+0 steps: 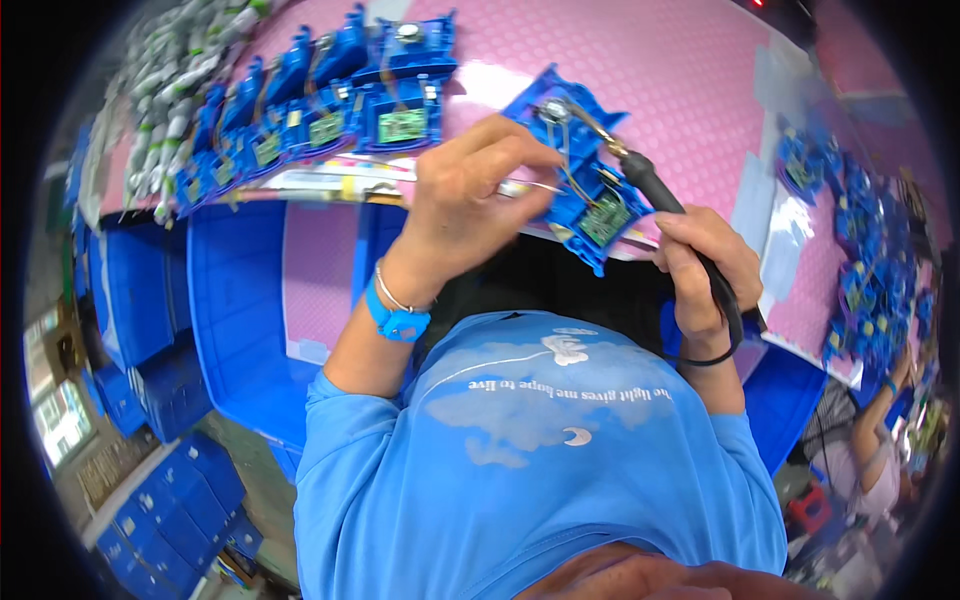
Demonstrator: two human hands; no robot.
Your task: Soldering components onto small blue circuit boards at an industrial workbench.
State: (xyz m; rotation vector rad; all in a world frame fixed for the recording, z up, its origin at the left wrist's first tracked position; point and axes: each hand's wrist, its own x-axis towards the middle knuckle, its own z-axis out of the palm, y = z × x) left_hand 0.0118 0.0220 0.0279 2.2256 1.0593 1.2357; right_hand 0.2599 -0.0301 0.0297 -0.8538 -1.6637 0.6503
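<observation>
My right hand (pixel 708 255) is wrapped round the black handle of a soldering iron (pixel 652 182). The iron's metal tip reaches up and left over an opened blue plastic casing (pixel 545 84), close to a round silvery part (pixel 554 110). Thin wires run from that part toward a green circuit board (pixel 604 218) in the casing's nearer half. My left hand (pixel 455 195) is closed in a pinch at the casing's left side, with a thin silvery solder wire (pixel 535 184) between its fingers. Where the wire's end meets the casing is hard to make out.
Several similar opened blue casings (pixel 402 100) stand in a row at the left on the pink table mat (pixel 690 70). Grey-white bundled cables (pixel 160 110) lie farther left. More blue casings (pixel 865 250) are heaped at the right, near another person's arm (pixel 868 430). Blue bins (pixel 235 310) sit below the table.
</observation>
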